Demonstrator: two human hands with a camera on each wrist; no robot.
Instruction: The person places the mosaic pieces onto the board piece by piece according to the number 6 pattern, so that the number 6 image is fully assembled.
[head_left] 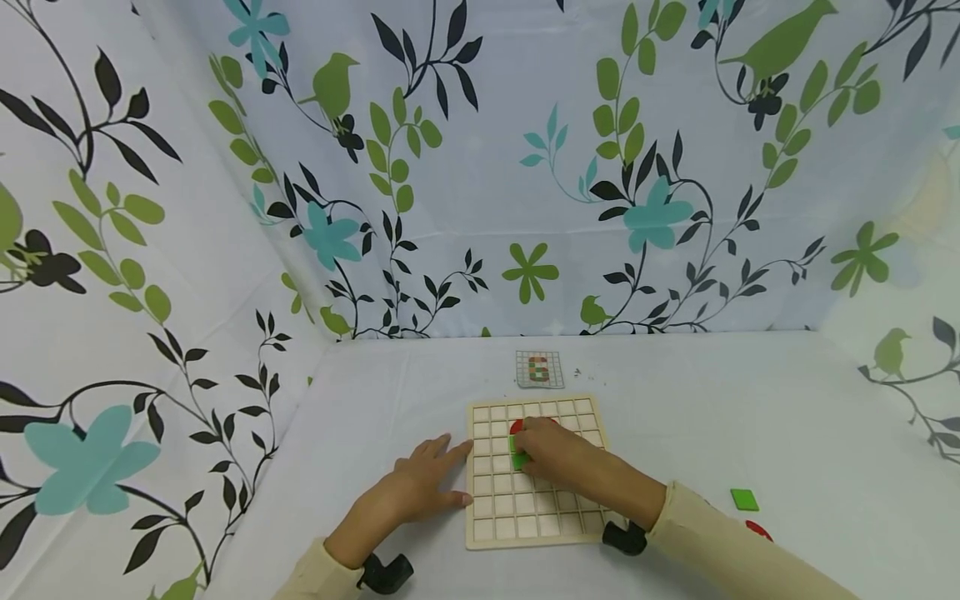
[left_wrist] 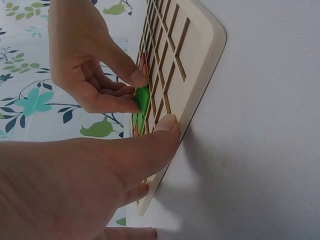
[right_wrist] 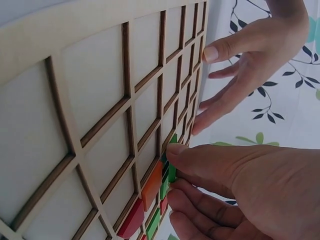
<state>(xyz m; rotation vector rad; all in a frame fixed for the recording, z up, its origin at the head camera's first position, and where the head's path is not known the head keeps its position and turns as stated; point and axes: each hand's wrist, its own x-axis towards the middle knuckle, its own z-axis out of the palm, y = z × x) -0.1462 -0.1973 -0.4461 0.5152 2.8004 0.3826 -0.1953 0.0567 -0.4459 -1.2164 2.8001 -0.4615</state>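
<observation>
A wooden grid board (head_left: 525, 505) lies on the white table. My right hand (head_left: 534, 448) reaches over its middle and pinches a green tile (head_left: 517, 457) between thumb and fingers, holding it against a cell. The right wrist view shows this green tile (right_wrist: 172, 169) beside an orange tile (right_wrist: 152, 185) and a red tile (right_wrist: 132, 220) seated in cells. A red piece (head_left: 515, 427) shows just beyond my fingers. My left hand (head_left: 438, 477) lies with straight fingers at the board's left edge, its thumb (left_wrist: 167, 126) pressing the rim of the board (left_wrist: 200, 45).
A small pattern card (head_left: 539, 369) showing a coloured 6 lies behind the board. A loose green tile (head_left: 744, 499) and a red piece (head_left: 759, 529) sit on the table at right. Floral cloth walls enclose the table on the left, back and right.
</observation>
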